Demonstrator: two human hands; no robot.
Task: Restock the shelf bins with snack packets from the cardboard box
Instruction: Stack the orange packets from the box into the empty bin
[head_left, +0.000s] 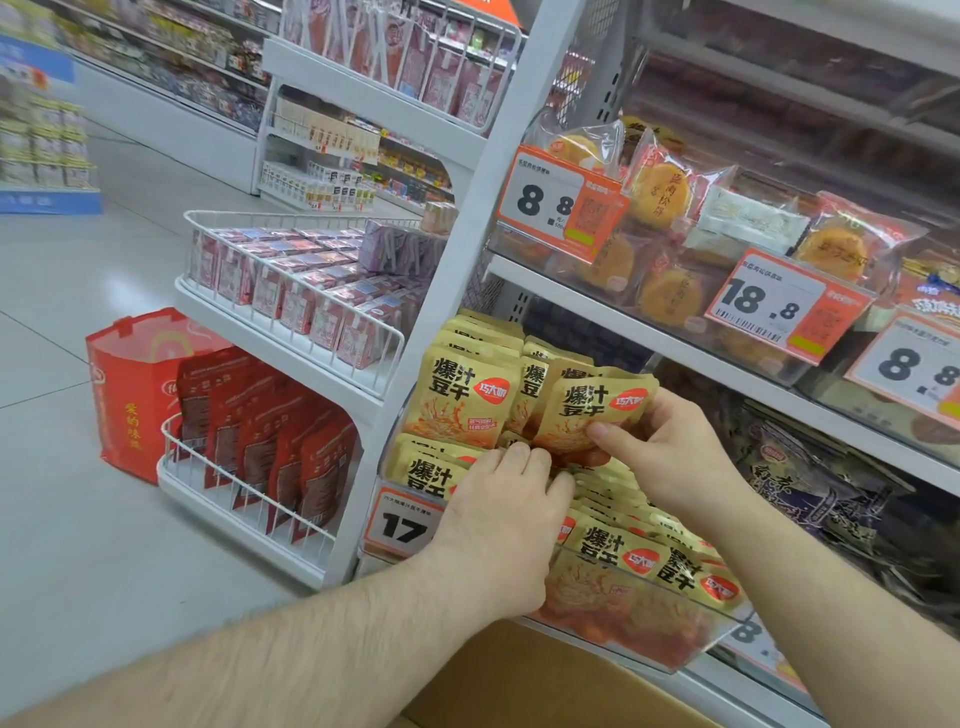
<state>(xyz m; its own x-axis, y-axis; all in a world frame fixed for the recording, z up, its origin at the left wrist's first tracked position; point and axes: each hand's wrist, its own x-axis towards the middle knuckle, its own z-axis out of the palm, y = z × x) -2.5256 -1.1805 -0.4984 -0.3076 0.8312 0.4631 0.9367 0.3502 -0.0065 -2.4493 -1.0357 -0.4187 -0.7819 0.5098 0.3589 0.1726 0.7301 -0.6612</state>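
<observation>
Right hand (670, 447) pinches a yellow snack packet (592, 415) above the clear shelf bin (691, 644), left hand (498, 525) fingers flat pressing the stack (623, 551); overfull rows may topple out.

Yellow foil snack packets (462, 395) in clear plastic shelf bin (691, 644); brown cardboard box (524, 686) below it; round pastry packs (660, 197) on the shelf above; red paper bag (130, 395) on the floor, left.

Pale glossy tiled floor (78, 291), white wire-fronted end rack (291, 332) (stocked), further shelving aisles (171, 62) behind
</observation>
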